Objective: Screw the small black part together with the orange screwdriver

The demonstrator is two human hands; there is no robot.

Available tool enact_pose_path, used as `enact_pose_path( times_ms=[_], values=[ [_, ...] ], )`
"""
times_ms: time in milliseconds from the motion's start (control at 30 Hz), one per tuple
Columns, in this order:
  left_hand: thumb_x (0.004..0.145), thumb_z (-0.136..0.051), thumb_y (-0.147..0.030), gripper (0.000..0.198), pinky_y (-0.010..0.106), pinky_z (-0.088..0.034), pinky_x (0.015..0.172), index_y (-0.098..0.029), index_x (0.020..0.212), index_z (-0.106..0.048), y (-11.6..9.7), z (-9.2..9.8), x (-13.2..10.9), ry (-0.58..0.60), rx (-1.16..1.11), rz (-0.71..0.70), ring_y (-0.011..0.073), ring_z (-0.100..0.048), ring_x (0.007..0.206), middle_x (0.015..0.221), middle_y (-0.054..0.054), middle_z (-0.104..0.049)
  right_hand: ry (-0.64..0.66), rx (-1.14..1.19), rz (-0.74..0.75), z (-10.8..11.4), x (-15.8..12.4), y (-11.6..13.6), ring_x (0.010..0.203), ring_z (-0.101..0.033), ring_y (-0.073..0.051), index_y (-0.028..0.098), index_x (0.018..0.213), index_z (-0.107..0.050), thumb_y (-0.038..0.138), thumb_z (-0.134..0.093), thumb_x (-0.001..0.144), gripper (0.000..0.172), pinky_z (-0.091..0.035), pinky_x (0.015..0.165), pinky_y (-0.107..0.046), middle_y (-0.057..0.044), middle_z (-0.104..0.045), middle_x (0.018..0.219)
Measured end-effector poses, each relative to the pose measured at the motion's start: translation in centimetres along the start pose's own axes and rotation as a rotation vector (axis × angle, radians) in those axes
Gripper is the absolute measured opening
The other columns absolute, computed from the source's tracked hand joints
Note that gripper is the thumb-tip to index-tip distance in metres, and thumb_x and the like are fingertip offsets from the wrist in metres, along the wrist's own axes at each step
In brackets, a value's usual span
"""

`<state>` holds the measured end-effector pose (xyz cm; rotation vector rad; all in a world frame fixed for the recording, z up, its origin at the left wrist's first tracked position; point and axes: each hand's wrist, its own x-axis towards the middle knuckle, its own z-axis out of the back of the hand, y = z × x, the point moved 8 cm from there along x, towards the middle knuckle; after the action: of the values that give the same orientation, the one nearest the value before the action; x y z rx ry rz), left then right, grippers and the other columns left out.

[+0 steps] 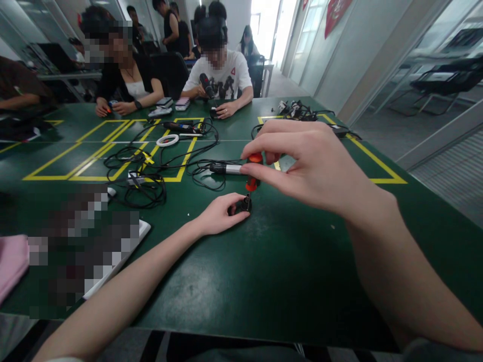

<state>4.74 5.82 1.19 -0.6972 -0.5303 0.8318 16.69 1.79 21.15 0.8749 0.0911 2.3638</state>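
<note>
at the far left edge lies a pink cloth (11,264), and beside it a blurred flat thing with a white rim (141,229). further back a tangle of black cables (139,176) spreads over yellow tape lines (56,161), with a white ring (168,140) just behind it. across the table (302,261) two people sit, their hands on small items.

the left hand (221,213) rests on the green top, fingers curled and pinched round a small black part (241,207) near the table's middle. a red screwdriver (251,183) stands about upright with its tip on that part. a silver and black tool (226,169) lies just behind it.

the right hand (313,166) hovers above, thumb and fingertips closed on the screwdriver's red top. at the far right back lies another cable pile (298,109).
</note>
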Motion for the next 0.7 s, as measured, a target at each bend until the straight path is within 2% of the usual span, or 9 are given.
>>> enact_pose_path(
  times_ms=[100, 233, 333, 533, 700],
  values=[
    [0.096, -0.069, -0.04, 0.031, 0.028, -0.046, 0.068, -0.017, 0.116, -0.071, 0.0, 0.0, 0.0, -0.002, -0.006, -0.007, 0.0162, -0.055, 0.071, 0.082, 0.0, -0.064, 0.027, 0.061, 0.014, 0.3, -0.1, 0.1, 0.095, -0.07, -0.026, 0.022, 0.099, -0.08, 0.025, -0.067, 0.097, 0.013, -0.048, 0.084, -0.037, -0.007, -0.079, 0.102],
    [0.096, -0.069, -0.039, 0.03, 0.028, -0.047, 0.069, -0.016, 0.115, -0.071, 0.0, 0.0, 0.0, -0.002, 0.001, -0.013, 0.0159, -0.056, 0.072, 0.086, 0.001, -0.065, 0.053, 0.059, 0.012, 0.3, -0.4, 0.2, 0.104, -0.072, -0.028, 0.023, 0.106, -0.08, 0.016, -0.061, 0.094, 0.024, -0.051, 0.094, -0.042, -0.007, -0.08, 0.112],
    [0.096, -0.069, -0.039, 0.029, 0.028, -0.047, 0.069, -0.017, 0.115, -0.071, 0.0, 0.0, 0.0, -0.002, 0.003, -0.012, 0.0159, -0.056, 0.072, 0.086, 0.001, -0.066, 0.071, 0.072, 0.038, 0.2, -0.4, 0.6, 0.108, -0.073, -0.028, 0.023, 0.103, -0.08, 0.01, -0.058, 0.09, 0.029, -0.052, 0.097, -0.042, -0.007, -0.079, 0.115],
    [0.096, -0.069, -0.039, 0.028, 0.029, -0.046, 0.07, -0.017, 0.113, -0.071, 0.0, 0.0, 0.0, -0.003, -0.004, -0.026, 0.0158, -0.055, 0.07, 0.085, 0.001, -0.064, 0.098, 0.091, 0.038, 0.0, -0.4, 0.7, 0.093, -0.071, -0.024, 0.022, 0.085, -0.072, 0.006, -0.055, 0.084, 0.024, -0.051, 0.088, -0.038, -0.005, -0.077, 0.098],
    [0.097, -0.069, -0.039, 0.029, 0.028, -0.046, 0.069, -0.016, 0.113, -0.071, 0.0, 0.0, 0.0, -0.006, -0.009, -0.028, 0.0154, -0.054, 0.071, 0.087, 0.001, -0.065, 0.051, 0.171, 0.032, -0.8, 0.0, 0.4, 0.078, -0.063, -0.017, 0.019, 0.086, -0.065, -0.002, -0.046, 0.075, 0.031, -0.046, 0.075, -0.031, -0.003, -0.07, 0.085]
  ],
)
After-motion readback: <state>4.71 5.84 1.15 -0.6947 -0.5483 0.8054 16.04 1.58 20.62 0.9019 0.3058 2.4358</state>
